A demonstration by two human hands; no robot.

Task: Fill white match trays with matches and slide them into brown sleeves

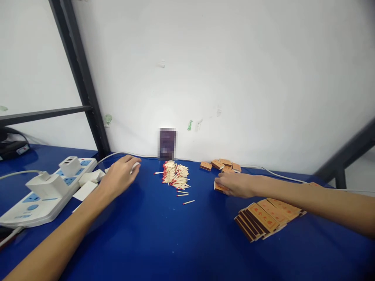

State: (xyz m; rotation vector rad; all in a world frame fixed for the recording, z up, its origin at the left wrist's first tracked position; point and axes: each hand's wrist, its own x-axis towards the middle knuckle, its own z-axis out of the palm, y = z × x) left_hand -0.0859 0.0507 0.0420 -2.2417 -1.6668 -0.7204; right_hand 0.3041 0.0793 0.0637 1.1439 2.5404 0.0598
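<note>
My left hand (122,175) is raised on the left with curled fingers closed on a small white piece (135,167), seen only in part, perhaps a matchbox tray. At the right, my right hand (236,184) grips an orange matchbox (219,187) by its side, covering much of it. Between the hands lies a pile of red-tipped matches (175,175), with a few loose matches (188,202) in front. Several matchboxes (225,163) sit behind my right hand. A fanned row of orange matchbox sleeves (263,216) lies below my right forearm.
A white power strip (55,207) with plugged-in chargers (47,185) stands at the left. White card pieces (85,191) lie beside it. A blurred dark upright object (167,143) leans at the wall. A thin white cable (269,171) runs along the back of the blue table (152,242).
</note>
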